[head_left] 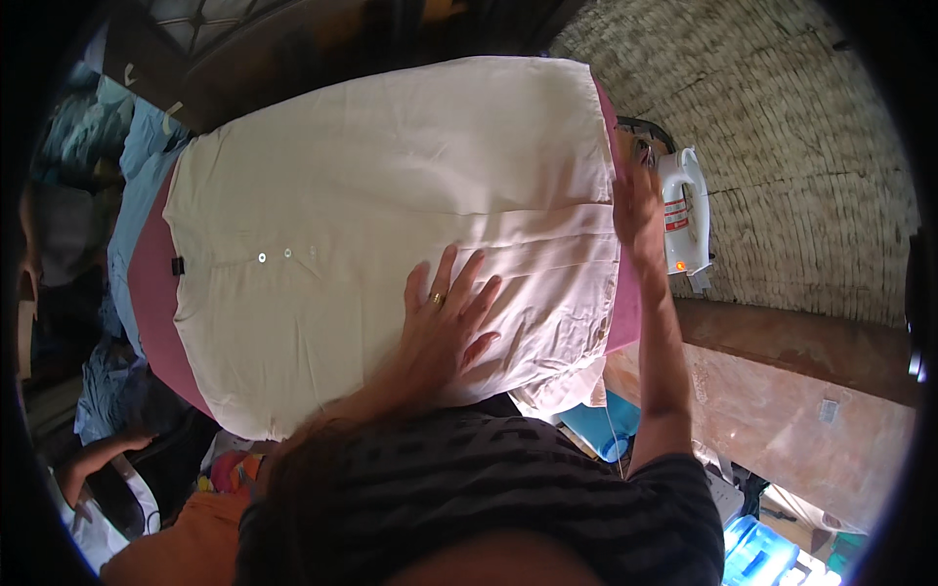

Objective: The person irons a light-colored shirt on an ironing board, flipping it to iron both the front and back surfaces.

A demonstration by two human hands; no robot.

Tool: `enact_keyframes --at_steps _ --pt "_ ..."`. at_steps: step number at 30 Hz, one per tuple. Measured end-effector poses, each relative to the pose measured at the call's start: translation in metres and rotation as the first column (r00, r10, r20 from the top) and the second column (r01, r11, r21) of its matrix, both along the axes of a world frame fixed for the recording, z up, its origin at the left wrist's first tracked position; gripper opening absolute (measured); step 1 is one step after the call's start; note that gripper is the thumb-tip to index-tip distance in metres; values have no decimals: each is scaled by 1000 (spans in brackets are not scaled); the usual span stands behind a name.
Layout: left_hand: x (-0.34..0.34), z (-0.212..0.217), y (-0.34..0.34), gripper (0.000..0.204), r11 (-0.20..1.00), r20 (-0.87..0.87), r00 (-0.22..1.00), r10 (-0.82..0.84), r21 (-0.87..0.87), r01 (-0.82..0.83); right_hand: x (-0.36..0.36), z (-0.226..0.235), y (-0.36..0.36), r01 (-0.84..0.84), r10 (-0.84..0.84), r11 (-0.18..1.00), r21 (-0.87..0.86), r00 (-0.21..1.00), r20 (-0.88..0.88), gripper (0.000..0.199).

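Note:
A cream shirt (391, 166) lies spread over a pink-covered ironing board (156, 293), its collar end at the left and its hem at the right. Small buttons run along its middle. Creases show on the lower right part. My left hand (440, 322), with a ring on one finger, rests flat on the shirt with fingers spread. My right hand (640, 210) lies at the board's right end, beside the hem, fingers stretched forward and slightly blurred. Just right of it a white iron (687, 210) stands on its rest, an orange light glowing on it.
Light blue cloth (147, 166) hangs beyond the board's left end. A rough woven-looking wall (782, 166) rises at the right, above a brownish ledge (782, 337). Blue water jugs (757, 552) stand at lower right. Another person's arm (103, 464) shows at lower left.

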State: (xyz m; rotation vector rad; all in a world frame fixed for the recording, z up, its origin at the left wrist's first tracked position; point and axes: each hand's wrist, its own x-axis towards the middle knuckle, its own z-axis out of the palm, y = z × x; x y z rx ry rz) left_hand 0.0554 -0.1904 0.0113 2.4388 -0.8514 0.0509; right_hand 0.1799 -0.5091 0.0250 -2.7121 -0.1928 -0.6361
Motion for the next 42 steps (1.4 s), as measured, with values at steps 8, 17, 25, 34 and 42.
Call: enact_keyframes --at_steps 8,17,25,34,42 --pt "9 -31 -26 79 972 2 989 147 187 -145 -99 -4 -32 154 -80 958 241 953 -292 30" --pt "-15 -19 -32 77 982 -12 982 187 24 -187 -45 13 -152 107 -112 993 -55 990 -91 53" --pt "-29 -21 37 63 883 59 889 455 102 -459 -20 44 -152 262 -51 873 412 888 -458 39" --pt "91 -28 280 49 490 400 408 821 -125 -863 -50 148 18 -13 31 999 42 893 -448 46" --pt "154 -14 344 56 381 64 384 921 53 -923 33 116 241 -553 571 815 174 714 -405 30"
